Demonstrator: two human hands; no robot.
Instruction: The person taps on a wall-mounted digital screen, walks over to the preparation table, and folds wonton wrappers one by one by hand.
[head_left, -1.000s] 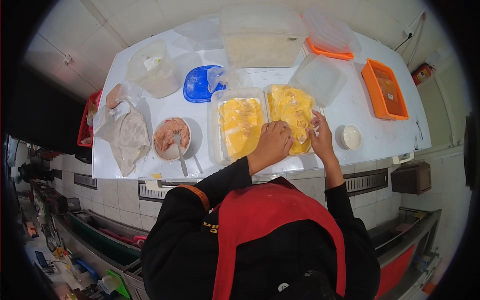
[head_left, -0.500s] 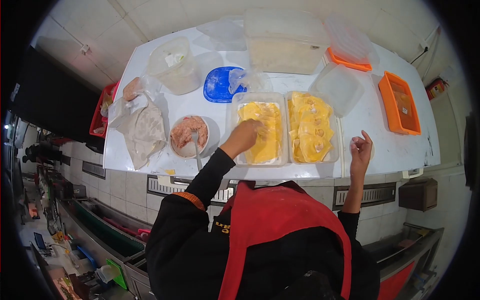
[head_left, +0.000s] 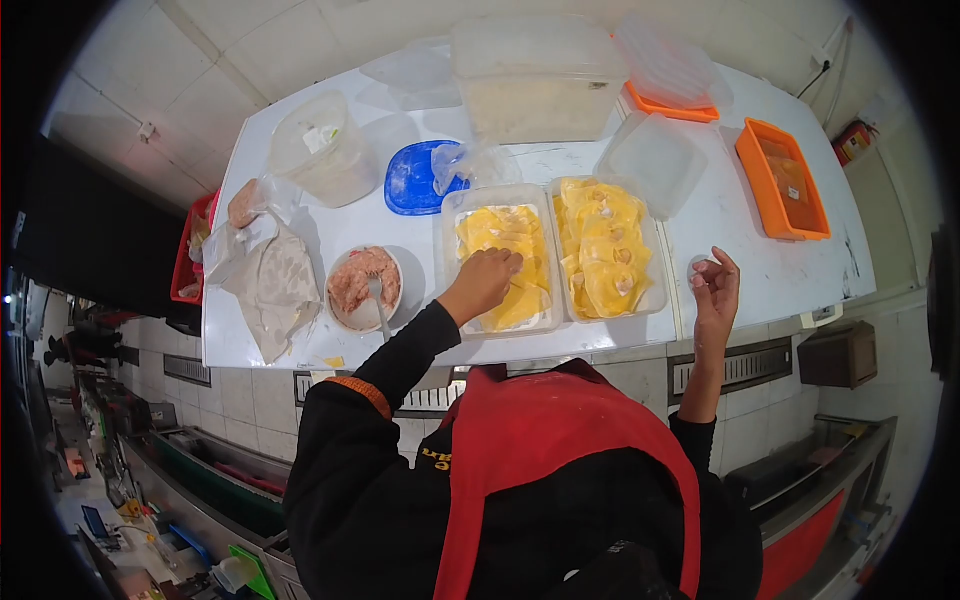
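Observation:
My left hand is over a clear plastic container, its fingers pinched at the yellow dumpling wrappers stacked there; the fingertips are partly hidden. My right hand is raised past the table's front edge, palm up, fingers loosely bent and apart, with nothing visible in it. Between the hands, a second clear container is filled with filled yellow dumplings in overlapping rows. Left of my left forearm, a white bowl holds pink minced meat with a metal spoon standing in it.
Behind are a blue lid, a tall clear tub and a large lidded bin. A clear lid and an orange tray are on the right. A grey cloth-like bag lies at left.
The camera view has shifted, so the table sits slightly further left. My left hand has gathered its fingers into a pinch over the wrappers. My right hand's raised finger has bent inward.

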